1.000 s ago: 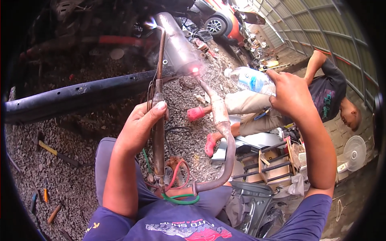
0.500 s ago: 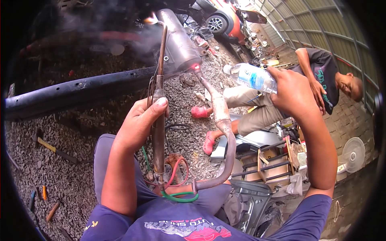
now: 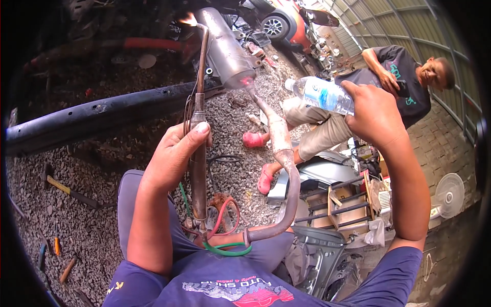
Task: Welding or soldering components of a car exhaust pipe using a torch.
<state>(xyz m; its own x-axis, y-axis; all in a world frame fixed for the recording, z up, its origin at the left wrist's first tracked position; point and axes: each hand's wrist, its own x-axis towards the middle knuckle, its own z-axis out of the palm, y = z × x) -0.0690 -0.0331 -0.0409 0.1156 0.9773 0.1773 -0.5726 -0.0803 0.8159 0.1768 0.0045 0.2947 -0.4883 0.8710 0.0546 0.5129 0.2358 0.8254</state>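
My left hand (image 3: 174,153) is closed around the handle of a gas torch (image 3: 198,163), held upright with a small flame at its bent tip. Red and green hoses (image 3: 227,250) run from its lower end. Beside the tip is a metal muffler (image 3: 225,48), joined to a curved exhaust pipe (image 3: 280,135) that reaches down to my lap. The joint between them glows reddish. In my right hand (image 3: 376,115) is a clear plastic water bottle (image 3: 325,95), tilted sideways, its neck pointing left toward the pipe and apart from it.
A dark metal beam (image 3: 102,108) crosses the left side. A hammer (image 3: 71,192) and other hand tools lie on the gravel. Opposite sits a person (image 3: 404,84) in pink clogs, holding a dark phone-like thing. Car panels, a wooden rack (image 3: 340,204) and a fan (image 3: 450,197) stand at right.
Smoke around the muffler has thinned and the joint's glow looks duller. The torch has shifted slightly left. The seated person has leaned left.
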